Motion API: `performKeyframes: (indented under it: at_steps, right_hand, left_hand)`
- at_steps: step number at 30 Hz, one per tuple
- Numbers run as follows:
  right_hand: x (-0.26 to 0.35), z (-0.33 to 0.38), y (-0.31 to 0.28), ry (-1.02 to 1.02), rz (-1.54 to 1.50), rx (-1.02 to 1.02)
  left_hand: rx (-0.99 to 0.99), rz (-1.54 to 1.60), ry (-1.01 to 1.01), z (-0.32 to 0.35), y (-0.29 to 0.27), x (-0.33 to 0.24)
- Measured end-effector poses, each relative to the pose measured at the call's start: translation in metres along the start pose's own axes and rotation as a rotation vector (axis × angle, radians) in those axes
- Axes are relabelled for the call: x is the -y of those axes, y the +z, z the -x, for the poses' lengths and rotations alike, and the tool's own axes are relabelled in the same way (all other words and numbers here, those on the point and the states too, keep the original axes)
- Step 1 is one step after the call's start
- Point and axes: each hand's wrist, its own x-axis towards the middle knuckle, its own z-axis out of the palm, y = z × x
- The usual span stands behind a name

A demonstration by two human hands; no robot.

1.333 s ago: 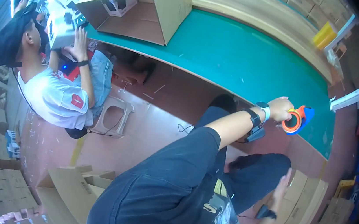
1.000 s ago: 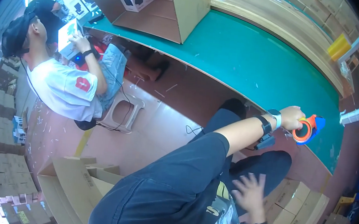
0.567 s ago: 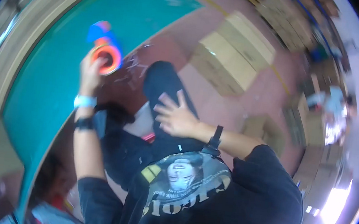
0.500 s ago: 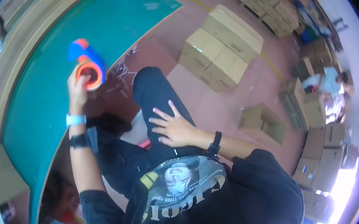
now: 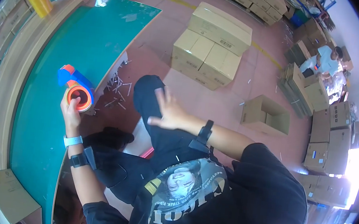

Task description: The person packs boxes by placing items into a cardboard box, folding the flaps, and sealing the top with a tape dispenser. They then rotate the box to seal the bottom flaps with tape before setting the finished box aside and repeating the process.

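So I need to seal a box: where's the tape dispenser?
In the head view, left side: the tape dispenser is in the left hand, over the green table's edge.

Orange-and-blue tape dispenser (image 5: 77,90) — green table (image 5: 48,97), tan cardboard boxes (image 5: 212,40).

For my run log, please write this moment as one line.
left hand: grips orange-blue tape dispenser over green table | right hand: open, empty, above lap | floor: stacked cardboard boxes
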Motion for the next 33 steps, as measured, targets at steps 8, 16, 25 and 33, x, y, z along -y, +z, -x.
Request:
performKeyframes:
  at_steps: [8, 16, 25, 33]
  right_hand:
    - [-0.127, -0.044, 0.032, 0.025, -0.810, 0.161]
    - [-0.352, 0.123, 0.126, 0.504, -0.006, 0.633]
    - [-0.312, 0.216, 0.188, 0.794, -0.594, 0.740]
    - [-0.283, 0.100, 0.095, 0.481, -0.642, -0.018]
  left_hand:
    - [-0.029, -0.018, -0.046, 0.002, -0.013, -0.004]
    - [-0.246, -0.092, 0.050, -0.022, 0.010, 0.019]
    - [-0.472, -0.500, -0.175, -0.046, 0.030, -0.003]
    - [-0.488, -0.094, -0.048, -0.037, 0.031, 0.006]
